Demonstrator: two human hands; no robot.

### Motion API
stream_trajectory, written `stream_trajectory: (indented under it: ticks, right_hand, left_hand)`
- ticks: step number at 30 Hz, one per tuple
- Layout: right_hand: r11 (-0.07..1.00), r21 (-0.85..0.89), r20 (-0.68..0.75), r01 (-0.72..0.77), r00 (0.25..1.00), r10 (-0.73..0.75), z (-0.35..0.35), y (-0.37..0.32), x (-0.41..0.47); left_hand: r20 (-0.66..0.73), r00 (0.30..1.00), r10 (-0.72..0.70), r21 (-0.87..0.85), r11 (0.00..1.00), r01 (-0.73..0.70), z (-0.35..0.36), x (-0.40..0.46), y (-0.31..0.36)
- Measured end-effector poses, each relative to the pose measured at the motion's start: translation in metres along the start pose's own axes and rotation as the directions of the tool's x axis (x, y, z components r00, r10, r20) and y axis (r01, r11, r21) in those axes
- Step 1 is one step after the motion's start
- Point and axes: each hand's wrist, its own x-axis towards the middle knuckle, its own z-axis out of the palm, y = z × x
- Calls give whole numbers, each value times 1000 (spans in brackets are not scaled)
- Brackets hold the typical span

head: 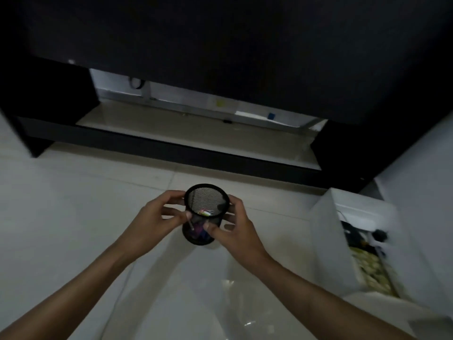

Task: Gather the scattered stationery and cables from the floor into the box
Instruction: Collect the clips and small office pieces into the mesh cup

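Two hands cradle the black mesh pen cup [206,215] above the floor's [73,204] middle: left hand [157,218] and right hand [231,225] wrap its sides, keeping it upright (small coloured stationery inside). White box [326,231] waits at the floor's right edge.

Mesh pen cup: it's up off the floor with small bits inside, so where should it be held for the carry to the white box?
Hold the mesh pen cup by its round side wall, from opposite sides, as the left hand and right hand do now. Its mouth is open and tipped away, so I'd level it first. The white box sits to the right.
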Motion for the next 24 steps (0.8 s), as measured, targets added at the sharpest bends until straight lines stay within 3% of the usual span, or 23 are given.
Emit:
stream_trajectory:
  ticks: [6, 13, 18, 24]
  right_hand:
    - [998, -56, -178, 21, 983, -31, -70, 5, -23]
    - [993, -104, -493, 49, 865, -94, -166, 8, -61]
    - [1000, -23, -624, 4, 781, -18, -220, 21, -97]
    - [995, 2, -770, -96, 634, 63, -287, 40, -126]
  left_hand:
    - [118, 989, 94, -44, 995, -90, 72, 31, 32]
    - [226, 940, 256, -212, 955, -209, 184, 52, 90]
    - [398, 846, 356, -293, 923, -251, 243, 58, 119]
    - [609, 719, 335, -125, 936, -330, 289, 80, 118]
